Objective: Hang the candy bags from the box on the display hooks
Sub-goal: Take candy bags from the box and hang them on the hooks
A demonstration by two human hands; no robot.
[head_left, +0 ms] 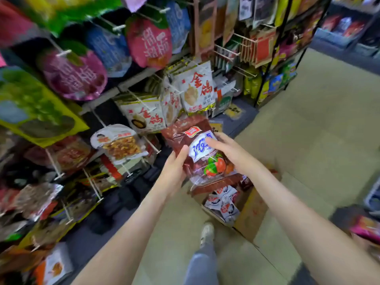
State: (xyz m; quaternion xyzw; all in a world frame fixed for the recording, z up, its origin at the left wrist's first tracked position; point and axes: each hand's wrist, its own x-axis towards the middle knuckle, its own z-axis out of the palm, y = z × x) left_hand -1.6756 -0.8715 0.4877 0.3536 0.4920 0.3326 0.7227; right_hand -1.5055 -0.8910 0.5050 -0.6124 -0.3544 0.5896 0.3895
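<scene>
Candy bag point(186, 138), gripped by left hand point(174, 171) and right hand point(232, 153), half hides the box point(250, 212).

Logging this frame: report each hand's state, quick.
Left hand: grips the red candy bag at its left edge.
Right hand: holds the same bag's right side.

The candy bag point(197, 153) sits between the left grip point(174, 171) and the right grip point(232, 153), above the open cardboard box point(250, 214) on the floor point(308, 140). More bags point(223, 204) lie in the box, and a shoe point(206, 233) stands just before it. The display hooks point(151, 144) stand left of the box, with a wire rack point(244, 46) farther behind.
</scene>
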